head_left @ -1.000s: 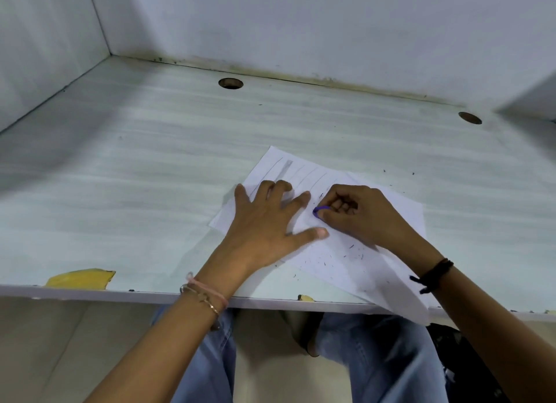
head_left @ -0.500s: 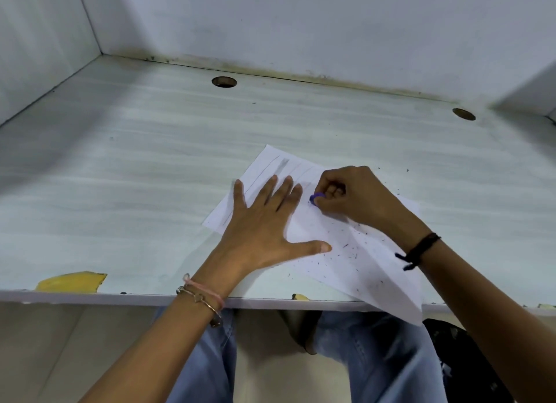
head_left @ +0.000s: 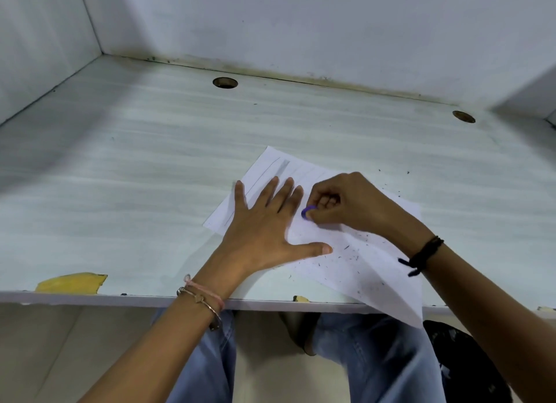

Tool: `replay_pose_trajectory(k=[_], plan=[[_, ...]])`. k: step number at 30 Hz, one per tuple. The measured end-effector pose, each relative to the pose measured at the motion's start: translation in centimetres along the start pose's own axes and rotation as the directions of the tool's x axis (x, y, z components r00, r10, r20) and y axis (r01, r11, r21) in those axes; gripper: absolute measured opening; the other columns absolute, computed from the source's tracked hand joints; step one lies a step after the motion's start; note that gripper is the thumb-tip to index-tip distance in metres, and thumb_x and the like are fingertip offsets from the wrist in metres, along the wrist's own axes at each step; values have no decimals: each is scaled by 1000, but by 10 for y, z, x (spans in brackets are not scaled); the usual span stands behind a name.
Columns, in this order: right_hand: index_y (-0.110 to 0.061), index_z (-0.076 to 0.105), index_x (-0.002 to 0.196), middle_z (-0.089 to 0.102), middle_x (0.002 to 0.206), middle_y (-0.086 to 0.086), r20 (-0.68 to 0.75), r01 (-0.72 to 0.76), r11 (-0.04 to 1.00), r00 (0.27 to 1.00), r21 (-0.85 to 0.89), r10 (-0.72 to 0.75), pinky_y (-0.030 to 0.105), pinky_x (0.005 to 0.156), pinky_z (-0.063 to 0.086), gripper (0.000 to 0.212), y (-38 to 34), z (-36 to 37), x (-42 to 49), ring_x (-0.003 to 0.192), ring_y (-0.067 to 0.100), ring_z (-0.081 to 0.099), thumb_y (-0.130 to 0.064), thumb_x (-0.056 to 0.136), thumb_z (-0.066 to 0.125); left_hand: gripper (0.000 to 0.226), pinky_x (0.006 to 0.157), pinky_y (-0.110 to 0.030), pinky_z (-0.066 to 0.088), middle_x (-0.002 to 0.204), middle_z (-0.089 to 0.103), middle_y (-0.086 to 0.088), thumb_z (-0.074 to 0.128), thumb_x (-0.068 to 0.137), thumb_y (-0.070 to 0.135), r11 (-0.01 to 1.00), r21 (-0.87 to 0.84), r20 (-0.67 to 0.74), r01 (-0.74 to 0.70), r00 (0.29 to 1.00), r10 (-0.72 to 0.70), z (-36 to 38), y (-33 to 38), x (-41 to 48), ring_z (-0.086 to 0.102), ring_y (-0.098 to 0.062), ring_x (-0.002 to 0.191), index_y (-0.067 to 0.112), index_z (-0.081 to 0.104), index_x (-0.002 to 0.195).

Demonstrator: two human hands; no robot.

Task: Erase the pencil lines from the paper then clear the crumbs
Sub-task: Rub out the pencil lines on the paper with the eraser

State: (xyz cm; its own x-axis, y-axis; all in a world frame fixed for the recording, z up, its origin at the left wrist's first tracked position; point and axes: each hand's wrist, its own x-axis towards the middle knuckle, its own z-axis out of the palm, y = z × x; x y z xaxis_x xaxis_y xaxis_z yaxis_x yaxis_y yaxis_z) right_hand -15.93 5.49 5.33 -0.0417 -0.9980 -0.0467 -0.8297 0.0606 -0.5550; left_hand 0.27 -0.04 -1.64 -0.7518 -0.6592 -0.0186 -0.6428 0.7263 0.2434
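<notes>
Left hand point(head_left: 264, 231) flat, fingers spread on the paper point(head_left: 355, 261); right hand point(head_left: 352, 204) pinches the purple eraser point(head_left: 307, 212) just right of those fingers.

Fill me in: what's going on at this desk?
A person is erasing a sheet of paper on the desk. The left hand lies flat on it, fingers spread, pinning it down. The right hand pinches a small purple eraser against the sheet. Pencil lines show at the far end, and dark crumbs dot the near part, so neither step is done.
</notes>
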Motion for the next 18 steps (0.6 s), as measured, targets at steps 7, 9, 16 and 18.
replay_pose_trajectory(k=[7,9,16,18], plan=[[-14,72,74,62,57,-7,157,28,1000,987,-10,-26,17,57,43,6,-14,6,-6,52,1,52,-19,76,76,116,110,-66,-15,163,-16,10,16,64,96,1000,2,2,-12,1000,12,-2,0,-1,-21,-10,148,30,-8,156],[-12,72,73,63,57,-2,15,-17,999,1000,-43,18,19,56,41,10,-2,-5,5,50,3,48,-19,77,77,113,111,-66,-16,162,-16,10,19,67,96,1000,-10,-7,-7,1000,7,-2,0,-1,-21,-10,148,31,-7,156],[-13,72,74,60,54,-7,142,32,999,989,-18,-29,15,55,40,5,-12,4,-7,50,1,49,-16,77,75,115,110,-66,-15,162,-17,9,15,65,96,1000,12,-9,-13,1000,14,0,0,0,-22,-10,147,29,-9,155],[-11,72,74,58,52,-10,4,-9,1000,1000,-23,10,12,54,39,8,-1,-4,3,47,1,48,-17,77,76,113,110,-66,-16,162,-18,10,18,68,95,1000,-5,-6,-6,1000,6,0,0,-1,-22,-10,147,30,-9,155]])
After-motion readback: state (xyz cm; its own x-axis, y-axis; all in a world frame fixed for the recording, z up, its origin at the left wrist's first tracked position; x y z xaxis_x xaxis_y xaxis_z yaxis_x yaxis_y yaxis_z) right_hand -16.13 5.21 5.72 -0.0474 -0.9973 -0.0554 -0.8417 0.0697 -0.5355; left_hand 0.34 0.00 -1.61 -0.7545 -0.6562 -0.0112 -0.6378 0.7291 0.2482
